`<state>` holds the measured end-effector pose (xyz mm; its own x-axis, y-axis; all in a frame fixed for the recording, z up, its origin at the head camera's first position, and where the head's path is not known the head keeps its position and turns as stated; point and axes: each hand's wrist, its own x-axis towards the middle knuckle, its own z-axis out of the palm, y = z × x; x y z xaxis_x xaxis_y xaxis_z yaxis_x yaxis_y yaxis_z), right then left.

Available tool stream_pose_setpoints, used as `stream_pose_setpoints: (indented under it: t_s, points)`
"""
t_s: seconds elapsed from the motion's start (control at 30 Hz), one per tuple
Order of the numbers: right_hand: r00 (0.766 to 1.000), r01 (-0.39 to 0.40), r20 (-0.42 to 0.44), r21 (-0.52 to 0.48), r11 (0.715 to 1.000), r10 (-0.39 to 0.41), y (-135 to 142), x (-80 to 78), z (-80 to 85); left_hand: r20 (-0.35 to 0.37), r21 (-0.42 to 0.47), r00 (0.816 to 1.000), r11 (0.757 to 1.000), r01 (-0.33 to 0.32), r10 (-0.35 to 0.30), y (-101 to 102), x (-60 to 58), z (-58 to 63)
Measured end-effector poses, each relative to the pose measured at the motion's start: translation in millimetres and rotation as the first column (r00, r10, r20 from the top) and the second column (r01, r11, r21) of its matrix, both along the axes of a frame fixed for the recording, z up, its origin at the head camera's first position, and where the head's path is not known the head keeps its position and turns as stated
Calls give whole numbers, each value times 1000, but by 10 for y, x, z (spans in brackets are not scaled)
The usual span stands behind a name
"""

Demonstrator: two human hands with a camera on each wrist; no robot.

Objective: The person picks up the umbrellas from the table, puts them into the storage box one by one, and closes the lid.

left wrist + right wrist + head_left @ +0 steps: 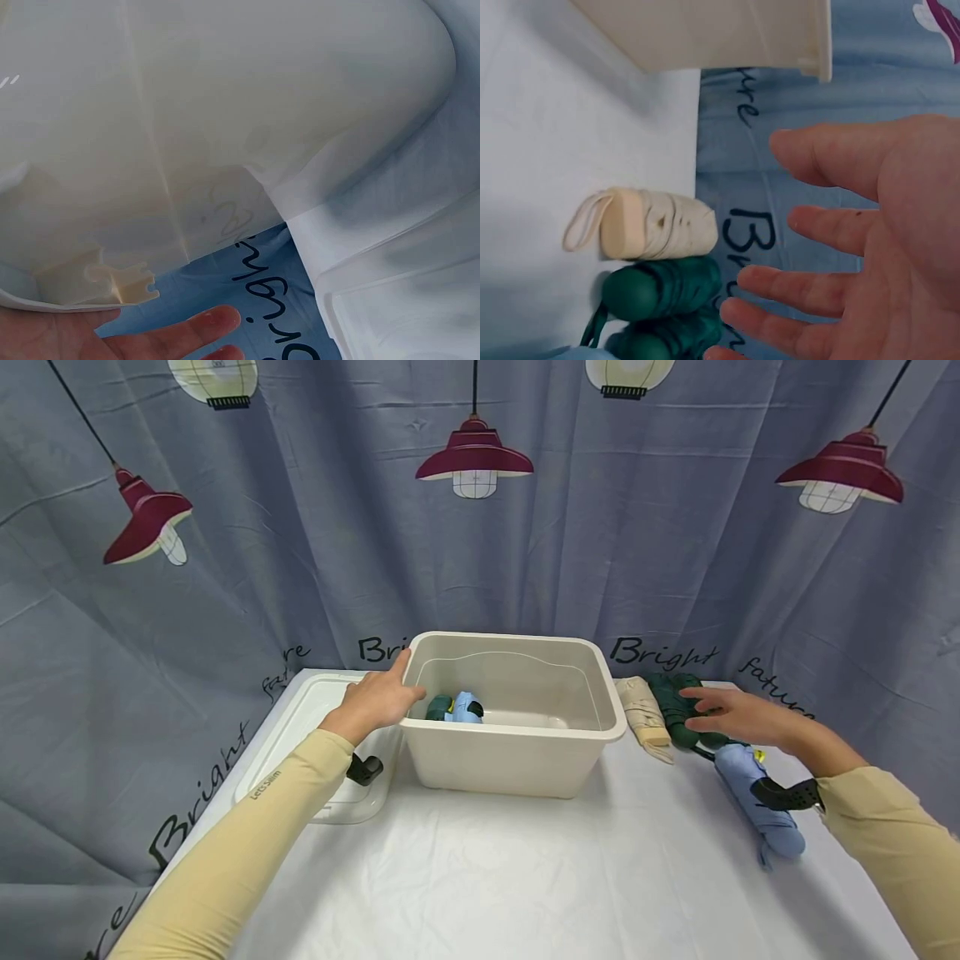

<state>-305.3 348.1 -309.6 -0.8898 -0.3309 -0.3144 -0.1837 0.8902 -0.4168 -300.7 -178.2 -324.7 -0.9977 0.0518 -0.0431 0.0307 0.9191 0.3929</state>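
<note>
My left hand [377,700] is at the left rim of a beige plastic bin [510,760]. Its thumb reaches over the rim, while in the left wrist view the fingers [202,324] stretch out straight beside the outer wall. Inside the bin lie a green folded umbrella [438,707] and a light blue one [467,707], partly hidden by the front wall. Over the right side hovers my right hand [742,718], fingers spread and nothing held. Below and beside it lie a cream folded umbrella [679,225], two green folded umbrellas [664,289] and a blue folded umbrella [761,806].
A white lid [315,702] lies left of the bin, partly under my left arm. The white-covered table [487,877] extends in front. Behind it hangs a grey-blue curtain [480,560] printed with lamps and lettering.
</note>
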Motion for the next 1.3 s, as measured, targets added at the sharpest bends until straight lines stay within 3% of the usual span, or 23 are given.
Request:
stream_pose_setpoints:
  t_s: [0.8, 1.13, 1.3]
  points:
    - [995, 88, 37, 26, 996, -89, 422, -15, -361, 4, -5, 1000, 1000, -1, 1, 3, -8, -13]
    - [974, 156, 164, 0, 988, -154, 512, 10, -472, 10, -9, 1000, 1000, 2, -2, 14, -10, -8]
    - [971, 176, 161, -2, 984, -174, 539, 2, -508, 13, -4, 1000, 1000, -2, 2, 7, -10, -14]
